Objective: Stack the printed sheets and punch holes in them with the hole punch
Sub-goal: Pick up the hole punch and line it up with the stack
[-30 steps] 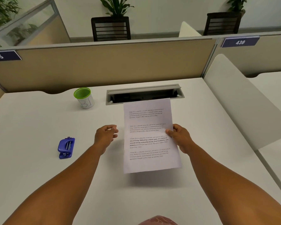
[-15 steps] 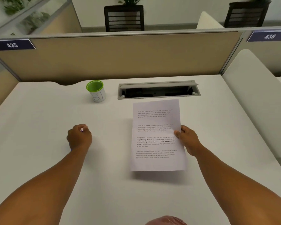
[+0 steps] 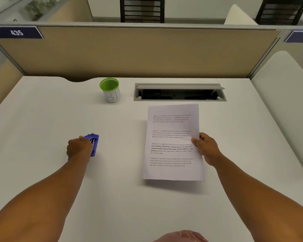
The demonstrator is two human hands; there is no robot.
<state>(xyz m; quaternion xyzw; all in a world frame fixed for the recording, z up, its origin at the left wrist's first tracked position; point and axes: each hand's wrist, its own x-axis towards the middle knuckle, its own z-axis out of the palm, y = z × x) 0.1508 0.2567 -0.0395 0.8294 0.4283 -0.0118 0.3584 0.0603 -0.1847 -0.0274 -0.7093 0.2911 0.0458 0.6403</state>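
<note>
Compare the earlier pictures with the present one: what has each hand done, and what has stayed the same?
The left hand left the sheets' edge, swung left to the blue hole punch and now grips it. The punch sits nearer the sheets than a second ago. The right hand keeps its pinch on the printed sheets. The green-rimmed cup stays put.

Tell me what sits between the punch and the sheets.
Nothing visible: only bare desk lies between the punch, gripped by the left hand, and the sheets held by the right hand.
</note>
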